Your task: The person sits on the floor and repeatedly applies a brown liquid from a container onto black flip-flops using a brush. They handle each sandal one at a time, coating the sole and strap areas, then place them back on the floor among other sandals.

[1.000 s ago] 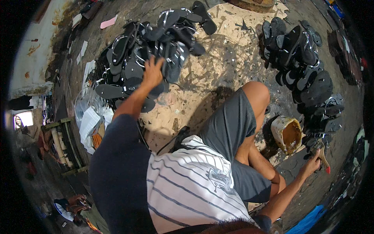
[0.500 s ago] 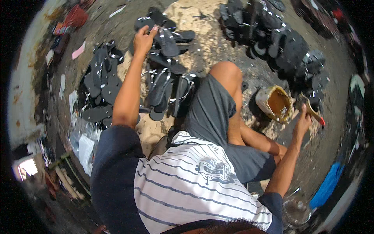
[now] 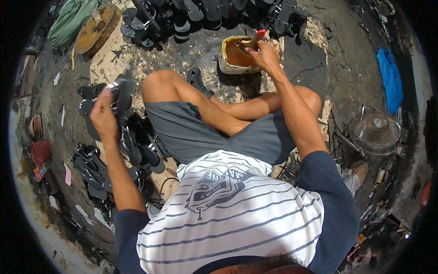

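Note:
My left hand (image 3: 104,116) is closed on a black sandal (image 3: 122,101) with a shiny silver strap, smeared by motion. It is above a heap of similar black sandals (image 3: 131,145) to the left of my knee. My right hand (image 3: 265,57) grips a brush (image 3: 250,42) with a red-tipped handle, its head down inside the mouth of a crusted tub (image 3: 237,70). Amber liquid, like glue, fills part of that tub; how deep the bristles reach is hidden.
Rows of black sandals (image 3: 196,13) stand beyond the tub. More sandals (image 3: 90,171) lie at the left. A rusty round block (image 3: 97,30) and green cloth (image 3: 73,20) are far left. At right are a fan (image 3: 375,134) and blue plastic (image 3: 390,80). I sit cross-legged.
My left hand has lifted a sandal off the heap and drawn it back. My right hand has brought the brush from beside the tub into its mouth. The view has turned right.

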